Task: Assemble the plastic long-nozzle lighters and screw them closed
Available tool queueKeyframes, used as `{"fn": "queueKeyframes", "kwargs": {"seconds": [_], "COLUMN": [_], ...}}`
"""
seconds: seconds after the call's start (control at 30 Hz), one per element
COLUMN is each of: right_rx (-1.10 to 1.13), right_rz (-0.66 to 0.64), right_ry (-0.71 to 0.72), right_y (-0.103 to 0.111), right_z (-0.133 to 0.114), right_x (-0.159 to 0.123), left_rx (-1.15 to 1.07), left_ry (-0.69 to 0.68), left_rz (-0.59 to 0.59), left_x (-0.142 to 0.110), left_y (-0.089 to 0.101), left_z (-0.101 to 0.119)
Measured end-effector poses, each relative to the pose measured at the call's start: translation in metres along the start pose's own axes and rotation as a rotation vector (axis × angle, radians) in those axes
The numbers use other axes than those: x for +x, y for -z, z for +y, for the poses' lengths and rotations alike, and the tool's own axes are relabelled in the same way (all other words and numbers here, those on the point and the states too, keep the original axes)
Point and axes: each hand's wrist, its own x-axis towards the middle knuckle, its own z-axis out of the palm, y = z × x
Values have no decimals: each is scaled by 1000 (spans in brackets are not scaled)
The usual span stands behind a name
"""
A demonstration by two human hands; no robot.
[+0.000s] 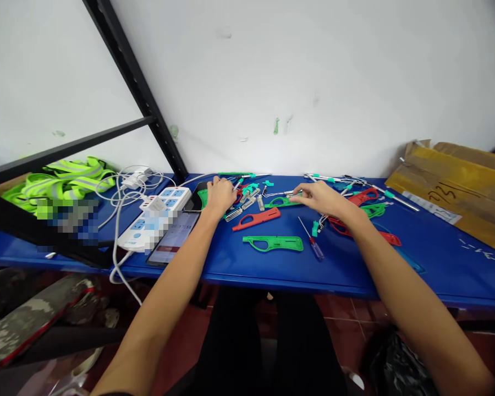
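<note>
My left hand (220, 195) is at the back left of the blue table, its fingers bent down with the tips hidden. A green plastic piece (203, 198) shows beside it; what the hand grips cannot be made out. Just right of it is a pile of small clear-and-metal parts (247, 204) and teal pieces. My right hand (317, 197) has thumb and fingers pinched together over a green lighter-handle shell (279, 202) and thin metal parts; the pinched thing is too small to name. Nearer me are a red shell (258, 219), a green shell (286, 243) and a screwdriver (314, 246).
To the left are a phone (171, 245), a white power strip (171, 201) with cables and a neon-yellow reflective strap heap (72, 184). Red shells (390, 238) and metal rods (402, 202) lie right. A cardboard box (457, 187) stands against the white wall.
</note>
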Motion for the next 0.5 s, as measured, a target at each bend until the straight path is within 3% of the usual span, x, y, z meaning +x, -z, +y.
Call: {"fn": "queueKeyframes", "kwargs": {"seconds": [0.2,0.5], "right_rx": [-104,23], "right_rz": [56,41], "right_ry": [-15,3], "right_y": [-7,-18], "right_z": [6,-4], "right_x": [4,8], "left_rx": [-58,-266], "left_ry": [1,-51], "left_rz": [43,59], "left_x": [0,0], "left_y": [17,32], "left_z": [15,28]}}
